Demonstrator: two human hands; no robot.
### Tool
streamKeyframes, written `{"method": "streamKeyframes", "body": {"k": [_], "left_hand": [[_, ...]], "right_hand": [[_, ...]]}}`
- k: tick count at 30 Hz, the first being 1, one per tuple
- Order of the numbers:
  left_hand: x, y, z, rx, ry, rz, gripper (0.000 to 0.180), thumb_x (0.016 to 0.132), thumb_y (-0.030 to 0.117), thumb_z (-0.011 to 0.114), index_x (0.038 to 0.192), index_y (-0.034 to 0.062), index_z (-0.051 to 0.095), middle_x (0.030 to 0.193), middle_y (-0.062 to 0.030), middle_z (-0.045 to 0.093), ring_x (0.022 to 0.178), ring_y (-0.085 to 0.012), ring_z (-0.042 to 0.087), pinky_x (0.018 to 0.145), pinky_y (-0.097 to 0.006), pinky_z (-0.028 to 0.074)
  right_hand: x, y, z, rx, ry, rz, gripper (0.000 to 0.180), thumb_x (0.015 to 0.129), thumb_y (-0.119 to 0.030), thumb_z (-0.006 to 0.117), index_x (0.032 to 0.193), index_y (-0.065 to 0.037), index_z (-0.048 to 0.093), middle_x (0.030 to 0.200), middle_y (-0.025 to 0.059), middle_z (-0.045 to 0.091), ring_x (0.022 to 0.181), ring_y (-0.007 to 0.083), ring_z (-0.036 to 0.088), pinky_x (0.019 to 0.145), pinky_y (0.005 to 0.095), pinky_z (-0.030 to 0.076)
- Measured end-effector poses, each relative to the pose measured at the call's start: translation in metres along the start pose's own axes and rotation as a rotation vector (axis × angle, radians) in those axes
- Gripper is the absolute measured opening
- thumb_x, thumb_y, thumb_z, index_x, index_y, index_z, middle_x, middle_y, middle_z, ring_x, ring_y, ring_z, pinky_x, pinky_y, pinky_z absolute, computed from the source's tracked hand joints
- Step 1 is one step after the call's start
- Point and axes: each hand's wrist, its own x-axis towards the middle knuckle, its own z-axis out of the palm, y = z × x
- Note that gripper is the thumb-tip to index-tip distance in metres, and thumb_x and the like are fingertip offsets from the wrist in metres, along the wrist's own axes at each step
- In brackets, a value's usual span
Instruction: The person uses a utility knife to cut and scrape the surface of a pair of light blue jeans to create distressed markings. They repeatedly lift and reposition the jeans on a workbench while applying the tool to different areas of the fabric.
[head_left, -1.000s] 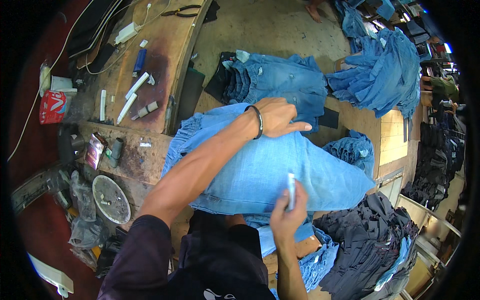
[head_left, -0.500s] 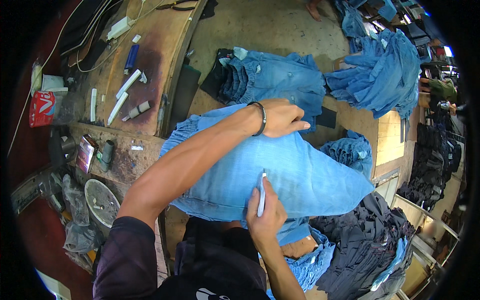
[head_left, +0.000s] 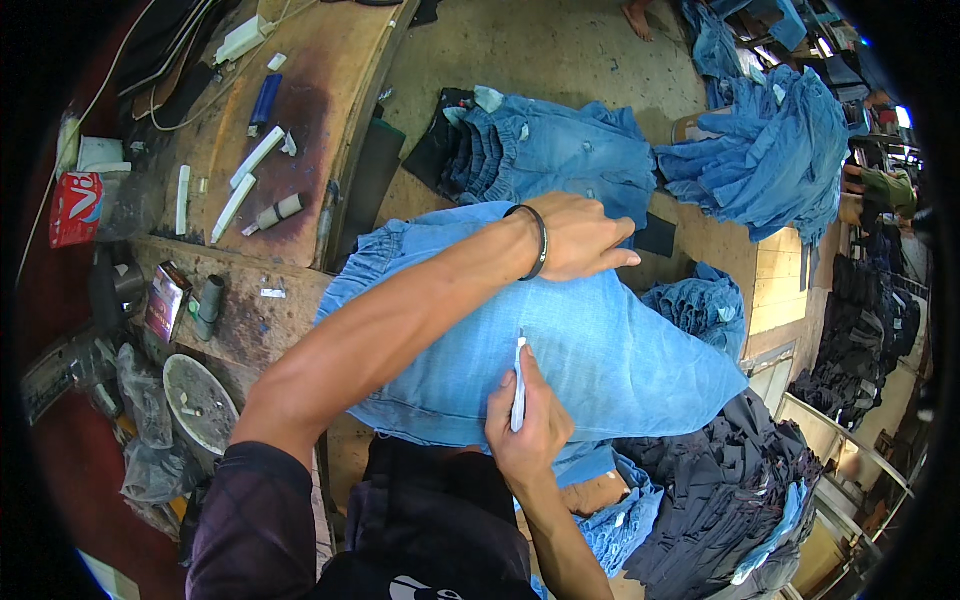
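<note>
A light-blue denim garment with a gathered elastic edge at its left lies spread out in front of me. My left hand is at its far edge, fingers bent down over the cloth and thumb stretched to the right; the fingertips are partly hidden. Between the thumb and fingers of my right hand is a slim white-handled tool. Its thin dark tip touches or sits just above the middle of the denim; I cannot tell which.
Folded denim garments lie beyond, with a larger denim heap at far right. Dark garments are piled at near right. On the wooden bench at left are white sticks and a blue lighter. A round dish stands nearer.
My left hand has shifted slightly to the right along the far edge. The white-handled tool has moved a little away from me and to the left with my right hand.
</note>
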Motion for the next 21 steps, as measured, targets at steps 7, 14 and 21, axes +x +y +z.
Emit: {"method": "streamKeyframes", "body": {"k": [7, 14, 21], "left_hand": [[-0.001, 0.000, 0.000, 0.044, 0.015, 0.003, 0.046, 0.107, 0.050, 0.053, 0.098, 0.0061, 0.063, 0.074, -0.0192, 0.069, 0.071, -0.0443, 0.067, 0.066, -0.056, 0.051], [0.000, -0.002, 0.003, 0.040, 0.022, -0.008, 0.045, 0.107, 0.050, 0.053, 0.100, 0.0070, 0.063, 0.078, -0.0190, 0.071, 0.074, -0.0441, 0.069, 0.068, -0.055, 0.053], [0.001, -0.003, 0.004, 0.049, 0.040, -0.010, 0.044, 0.108, 0.049, 0.051, 0.102, 0.0070, 0.063, 0.080, -0.0184, 0.072, 0.077, -0.0436, 0.070, 0.071, -0.055, 0.054]], "right_hand": [[0.002, -0.003, -0.001, -0.024, -0.023, 0.033, 0.038, 0.089, 0.004, 0.074, 0.126, 0.009, 0.069, 0.076, 0.0163, 0.068, 0.054, 0.0237, 0.062, 0.052, 0.0339, 0.050], [0.003, -0.008, -0.006, -0.043, -0.097, 0.092, 0.035, 0.092, 0.003, 0.072, 0.126, 0.008, 0.069, 0.078, 0.0183, 0.070, 0.056, 0.0257, 0.065, 0.054, 0.0337, 0.051], [-0.018, -0.021, -0.025, -0.008, -0.185, 0.167, 0.035, 0.093, 0.002, 0.072, 0.128, 0.007, 0.068, 0.073, 0.0170, 0.067, 0.054, 0.0236, 0.063, 0.053, 0.0337, 0.050]]}}
